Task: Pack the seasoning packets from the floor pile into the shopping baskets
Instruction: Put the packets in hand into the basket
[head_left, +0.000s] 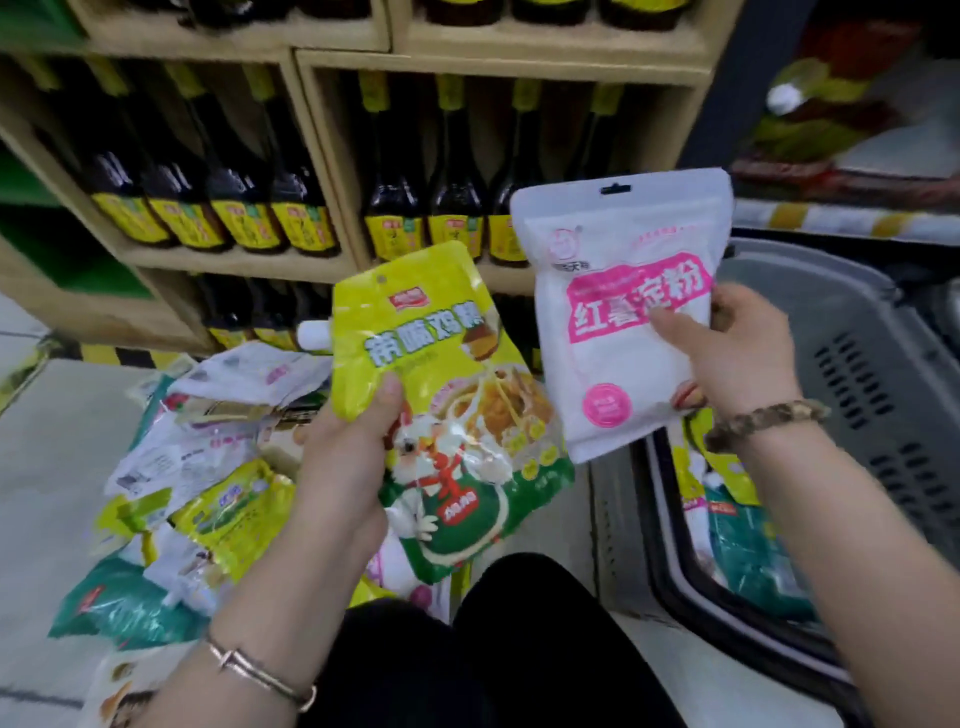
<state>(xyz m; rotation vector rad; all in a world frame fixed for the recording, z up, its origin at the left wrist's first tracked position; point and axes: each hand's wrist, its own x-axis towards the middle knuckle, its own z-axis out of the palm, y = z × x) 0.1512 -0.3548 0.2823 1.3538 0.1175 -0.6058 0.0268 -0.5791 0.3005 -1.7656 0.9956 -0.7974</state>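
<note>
Seasoning packets at an intermediate stage of packing. Behind the work area stand wooden shelves (322, 156) stocked with dark bottles (234, 208) bearing yellow labels. To the person's right lie two shopping baskets: a grey basket (857, 374) farther away, whose visible slotted wall and inside show no packets, and a dark-rimmed basket (670, 545) nearer the knees, in which several packed packets (753, 551) in teal, yellow and white already lie. To the left, on the pale floor (57, 441), the floor pile (197, 467) is a loose, overlapping heap of many white, yellow and green packets, so by this view the greater part of the work is left. Between pile and baskets, two packets are held up side by side, their edges close or just overlapping. The left hand (343, 467) grips a yellow-green packet (452, 415) with a cartoon chicken, thumb pressed on its face. The right hand (737, 353) pinches a white packet (623, 312) with a pink label, which is the nearer to the baskets. Neither packet is yet in a basket. A metal bangle (260, 670) circles the left wrist, a beaded bracelet (763, 421) the right.
</note>
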